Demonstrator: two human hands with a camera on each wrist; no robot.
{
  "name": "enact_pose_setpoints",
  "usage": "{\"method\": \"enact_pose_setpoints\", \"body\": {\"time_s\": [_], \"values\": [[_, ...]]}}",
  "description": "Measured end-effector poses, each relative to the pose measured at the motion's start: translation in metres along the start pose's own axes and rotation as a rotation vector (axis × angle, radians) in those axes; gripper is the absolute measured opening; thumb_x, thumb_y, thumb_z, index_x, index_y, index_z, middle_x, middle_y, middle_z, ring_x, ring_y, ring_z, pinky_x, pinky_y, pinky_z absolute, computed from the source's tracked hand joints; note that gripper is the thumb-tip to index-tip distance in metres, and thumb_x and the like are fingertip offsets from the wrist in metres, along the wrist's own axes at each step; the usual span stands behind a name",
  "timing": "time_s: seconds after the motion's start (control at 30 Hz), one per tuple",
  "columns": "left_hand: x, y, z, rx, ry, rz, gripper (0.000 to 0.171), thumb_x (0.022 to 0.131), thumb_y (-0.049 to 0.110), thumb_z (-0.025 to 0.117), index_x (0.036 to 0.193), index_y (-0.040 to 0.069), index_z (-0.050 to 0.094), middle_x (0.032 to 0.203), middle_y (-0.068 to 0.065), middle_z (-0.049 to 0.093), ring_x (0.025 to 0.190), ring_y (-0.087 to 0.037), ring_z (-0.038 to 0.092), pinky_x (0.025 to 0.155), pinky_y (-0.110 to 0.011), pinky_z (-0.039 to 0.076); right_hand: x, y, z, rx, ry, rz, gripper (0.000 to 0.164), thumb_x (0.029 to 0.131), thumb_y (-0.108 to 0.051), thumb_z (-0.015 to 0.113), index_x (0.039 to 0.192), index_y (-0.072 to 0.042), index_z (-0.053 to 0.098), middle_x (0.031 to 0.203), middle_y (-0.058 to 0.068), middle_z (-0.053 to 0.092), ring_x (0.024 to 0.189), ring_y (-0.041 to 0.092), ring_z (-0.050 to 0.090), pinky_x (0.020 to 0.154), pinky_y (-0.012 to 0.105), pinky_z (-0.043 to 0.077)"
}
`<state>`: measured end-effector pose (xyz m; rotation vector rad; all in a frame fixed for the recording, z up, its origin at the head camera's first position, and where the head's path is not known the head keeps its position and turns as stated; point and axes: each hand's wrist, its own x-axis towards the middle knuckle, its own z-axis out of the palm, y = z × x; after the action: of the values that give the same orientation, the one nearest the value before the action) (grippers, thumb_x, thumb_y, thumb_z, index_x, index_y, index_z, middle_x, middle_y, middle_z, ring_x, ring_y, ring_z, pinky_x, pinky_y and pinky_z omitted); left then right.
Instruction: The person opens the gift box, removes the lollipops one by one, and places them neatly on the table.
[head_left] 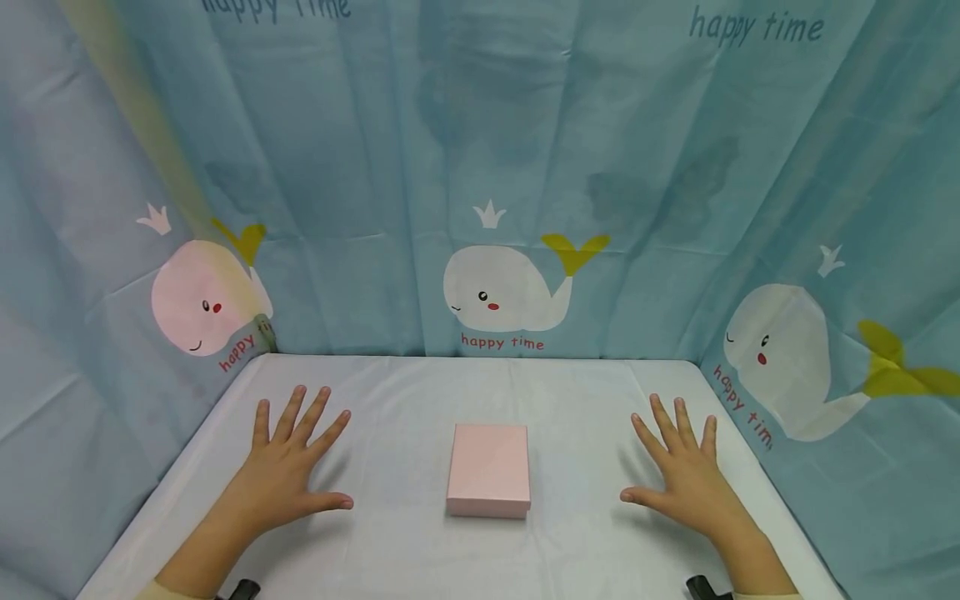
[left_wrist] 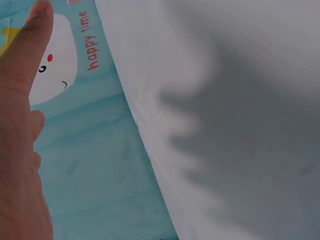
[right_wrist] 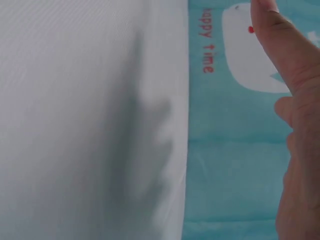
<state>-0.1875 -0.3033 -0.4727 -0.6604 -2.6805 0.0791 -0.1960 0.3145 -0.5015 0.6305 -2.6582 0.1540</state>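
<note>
A pink lidded box (head_left: pixel 489 468) lies on the white table in the head view, midway between the two hands. To its left, my left hand (head_left: pixel 281 475) is held above the table with fingers spread and nothing in it. My right hand (head_left: pixel 682 479) hovers to the right of the box, its fingers spread wide too, also holding nothing. Neither hand touches the box. In the left wrist view the left hand (left_wrist: pixel 20 130) shows at the left edge, over its shadow's side of the cloth. The right wrist view shows the right hand (right_wrist: pixel 300 125) along the right edge.
The white tabletop (head_left: pixel 390 417) spreads beneath both hands and around the box. Behind it and at both sides hangs a blue curtain (head_left: pixel 360 208) printed with whales and lettering. Black straps or mounts (head_left: pixel 243 590) show at the wrists.
</note>
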Motion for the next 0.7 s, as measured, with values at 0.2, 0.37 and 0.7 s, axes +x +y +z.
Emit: {"method": "enact_pose_setpoints", "body": {"time_s": [0.2, 0.37, 0.7], "values": [[0.005, 0.010, 0.002, -0.041, -0.003, -0.012, 0.122, 0.067, 0.094, 0.060, 0.161, 0.022, 0.034, 0.174, -0.011, -0.003, 0.158, -0.042, -0.010, 0.119, -0.074, -0.018, 0.005, -0.010, 0.001, 0.034, -0.006, -0.001, 0.115, 0.074, -0.078, 0.072, 0.162, -0.015, 0.032, 0.173, 0.012, 0.003, 0.157, 0.042, -0.012, 0.116, 0.076, -0.020], [0.010, 0.023, 0.002, -0.078, 0.000, -0.026, 0.122, 0.067, 0.093, 0.061, 0.162, 0.023, 0.031, 0.174, -0.011, -0.003, 0.158, -0.041, -0.011, 0.119, -0.073, -0.018, 0.008, -0.018, 0.004, 0.064, 0.007, -0.014, 0.115, 0.075, -0.078, 0.072, 0.161, -0.013, 0.034, 0.173, 0.014, 0.007, 0.157, 0.042, -0.011, 0.116, 0.075, -0.020], [0.016, 0.045, 0.008, -0.146, -0.024, -0.058, 0.125, 0.066, 0.088, 0.069, 0.165, 0.029, 0.021, 0.174, -0.010, -0.004, 0.158, -0.040, -0.014, 0.119, -0.071, -0.021, 0.012, -0.033, 0.012, 0.132, 0.012, -0.020, 0.117, 0.074, -0.074, 0.076, 0.163, -0.014, 0.029, 0.172, 0.016, 0.009, 0.158, 0.042, -0.010, 0.117, 0.073, -0.021]]}}
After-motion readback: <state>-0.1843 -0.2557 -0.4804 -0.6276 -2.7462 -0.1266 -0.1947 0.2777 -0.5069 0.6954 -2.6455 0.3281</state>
